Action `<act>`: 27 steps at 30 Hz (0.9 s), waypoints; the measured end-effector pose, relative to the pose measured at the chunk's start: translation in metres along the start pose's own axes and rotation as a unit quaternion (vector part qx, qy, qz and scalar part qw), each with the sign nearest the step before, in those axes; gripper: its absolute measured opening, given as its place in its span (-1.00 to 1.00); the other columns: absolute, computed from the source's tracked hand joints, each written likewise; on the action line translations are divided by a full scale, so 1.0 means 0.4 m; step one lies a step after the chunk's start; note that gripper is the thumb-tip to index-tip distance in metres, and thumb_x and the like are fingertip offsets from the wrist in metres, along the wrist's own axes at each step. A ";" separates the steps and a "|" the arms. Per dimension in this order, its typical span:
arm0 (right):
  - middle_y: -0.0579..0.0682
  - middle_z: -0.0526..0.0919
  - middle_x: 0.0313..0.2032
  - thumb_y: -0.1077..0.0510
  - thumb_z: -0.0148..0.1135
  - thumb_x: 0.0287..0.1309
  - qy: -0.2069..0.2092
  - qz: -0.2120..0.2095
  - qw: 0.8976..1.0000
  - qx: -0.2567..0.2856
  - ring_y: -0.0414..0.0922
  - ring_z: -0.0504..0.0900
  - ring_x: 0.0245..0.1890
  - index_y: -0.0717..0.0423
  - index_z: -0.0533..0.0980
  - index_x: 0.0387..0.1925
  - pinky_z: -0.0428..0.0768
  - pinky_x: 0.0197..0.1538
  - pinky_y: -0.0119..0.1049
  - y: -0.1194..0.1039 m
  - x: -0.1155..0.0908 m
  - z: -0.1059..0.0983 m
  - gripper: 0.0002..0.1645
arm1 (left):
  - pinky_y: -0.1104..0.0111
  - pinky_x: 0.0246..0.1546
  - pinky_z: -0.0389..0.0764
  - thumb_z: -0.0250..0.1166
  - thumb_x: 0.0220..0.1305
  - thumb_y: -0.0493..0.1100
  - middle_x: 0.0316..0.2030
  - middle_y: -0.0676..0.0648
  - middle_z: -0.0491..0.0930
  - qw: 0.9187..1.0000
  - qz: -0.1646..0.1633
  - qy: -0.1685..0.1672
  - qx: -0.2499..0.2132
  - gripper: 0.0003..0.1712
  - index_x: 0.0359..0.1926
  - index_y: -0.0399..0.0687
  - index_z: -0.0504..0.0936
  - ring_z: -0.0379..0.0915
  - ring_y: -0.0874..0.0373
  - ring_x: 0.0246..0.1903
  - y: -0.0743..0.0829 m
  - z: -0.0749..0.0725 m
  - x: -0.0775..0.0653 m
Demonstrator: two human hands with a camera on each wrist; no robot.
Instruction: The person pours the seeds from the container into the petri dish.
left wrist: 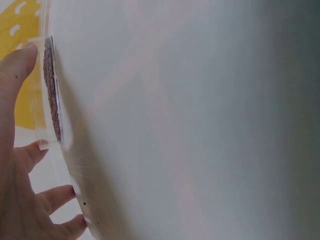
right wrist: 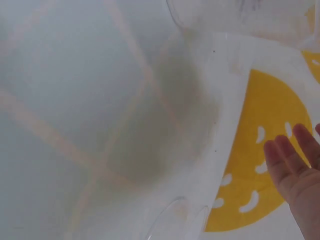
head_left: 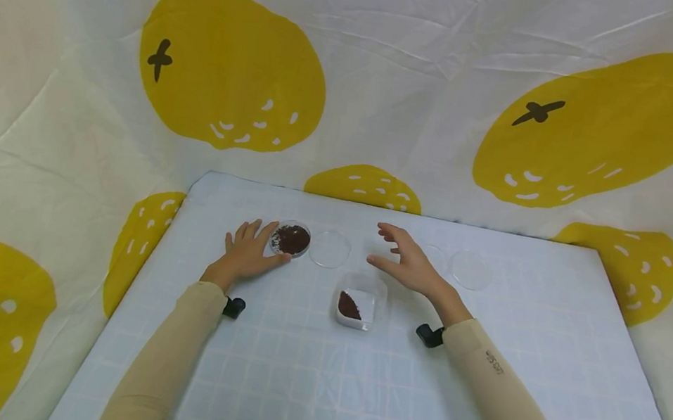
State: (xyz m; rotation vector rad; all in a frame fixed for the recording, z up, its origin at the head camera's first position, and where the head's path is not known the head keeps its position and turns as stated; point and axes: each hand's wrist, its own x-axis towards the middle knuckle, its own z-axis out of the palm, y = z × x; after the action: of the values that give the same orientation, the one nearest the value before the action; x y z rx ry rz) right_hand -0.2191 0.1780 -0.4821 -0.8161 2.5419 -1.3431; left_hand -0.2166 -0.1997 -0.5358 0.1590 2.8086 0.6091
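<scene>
On the left side of the table, my left hand (head_left: 246,255) grips a round clear petri dish (head_left: 291,239) by its sides, thumb on one side and index finger on the other. Dark brown granules cover much of the dish's bottom. In the left wrist view this dish (left wrist: 52,90) appears edge-on, with the thumb (left wrist: 22,62) at its rim and the other fingers spread beside it. My right hand (head_left: 411,262) hovers over the table with fingers extended and holds nothing. Just right of the filled dish lies a clear round dish or lid (head_left: 330,249).
A clear square container (head_left: 360,318) with brown granules in one corner stands between the hands, nearer me. Beyond the right hand lie two more clear round pieces, one (head_left: 470,270) fully visible, one (head_left: 435,255) partly hidden. Behind the table (head_left: 287,388) hangs a lemon-patterned cloth (head_left: 401,105).
</scene>
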 end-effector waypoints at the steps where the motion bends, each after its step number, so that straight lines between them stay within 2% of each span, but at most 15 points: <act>1: 0.23 0.32 0.35 -0.02 0.36 0.28 -0.002 0.003 1.000 -0.003 0.25 0.32 0.31 0.12 0.16 0.48 0.39 0.27 0.14 0.003 0.013 -0.001 -0.11 | -0.40 0.29 -0.39 0.10 0.17 0.59 0.53 -0.31 -0.17 1.000 0.000 0.000 0.000 0.17 0.60 0.15 -0.06 -0.40 -0.36 0.48 0.001 0.000 0.000; 8: 0.25 0.25 0.41 -0.06 0.40 0.23 -0.032 0.017 0.999 -0.016 0.21 0.27 0.35 0.18 0.15 0.49 0.35 0.31 0.11 0.017 0.092 0.001 -0.03 | -0.40 0.29 -0.40 0.07 0.17 0.61 0.54 -0.31 -0.18 1.000 -0.004 0.000 0.003 0.17 0.60 0.16 -0.08 -0.40 -0.36 0.48 -0.002 -0.001 -0.002; 11: 0.15 0.24 0.43 -0.08 0.43 0.19 -0.050 0.023 0.998 -0.029 0.19 0.25 0.38 0.14 0.15 0.50 0.33 0.34 0.08 0.020 0.124 0.005 0.00 | -0.40 0.29 -0.39 0.07 0.18 0.61 0.54 -0.31 -0.18 1.000 -0.001 0.002 0.003 0.17 0.60 0.15 -0.07 -0.40 -0.36 0.48 -0.002 -0.004 -0.006; 15: 0.05 0.21 0.46 -0.13 0.47 0.14 -0.080 0.031 0.994 -0.071 0.12 0.22 0.41 0.07 0.16 0.52 0.25 0.39 0.05 0.021 0.167 0.011 0.05 | -0.41 0.28 -0.37 0.08 0.19 0.60 0.53 -0.32 -0.16 1.000 0.003 0.008 0.002 0.16 0.60 0.13 -0.05 -0.38 -0.38 0.47 0.001 -0.008 -0.010; 17: 0.07 0.20 0.47 -0.14 0.48 0.11 -0.094 0.030 0.991 -0.089 0.09 0.19 0.43 0.09 0.16 0.52 0.19 0.42 0.07 0.022 0.187 0.015 0.08 | -0.42 0.28 -0.37 0.09 0.19 0.58 0.53 -0.33 -0.16 1.000 0.003 0.011 -0.001 0.16 0.60 0.12 -0.04 -0.38 -0.39 0.47 0.003 -0.010 -0.013; 22: 0.09 0.18 0.48 -0.17 0.53 0.04 -0.135 0.028 0.983 -0.118 0.07 0.12 0.45 0.06 0.13 0.53 0.11 0.45 0.08 0.033 0.216 0.033 0.16 | -0.42 0.28 -0.38 0.13 0.22 0.54 0.53 -0.34 -0.15 1.000 0.005 0.011 -0.006 0.13 0.60 0.11 -0.03 -0.37 -0.40 0.47 0.008 -0.011 -0.014; 27: 0.10 0.13 0.50 -0.14 0.57 0.00 -0.180 0.034 0.974 -0.134 0.11 0.04 0.48 0.04 0.11 0.54 0.04 0.46 0.11 0.042 0.223 0.045 0.20 | -0.42 0.28 -0.37 0.14 0.22 0.53 0.53 -0.33 -0.14 1.000 0.008 0.013 -0.007 0.12 0.60 0.12 -0.03 -0.37 -0.39 0.47 0.009 -0.008 -0.016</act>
State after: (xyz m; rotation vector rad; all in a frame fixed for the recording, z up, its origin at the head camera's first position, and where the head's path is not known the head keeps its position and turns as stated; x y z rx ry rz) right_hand -0.2937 0.1251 -0.4958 -0.9112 2.4555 -0.7562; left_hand -0.2113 -0.1987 -0.5301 0.1710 2.8305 0.6388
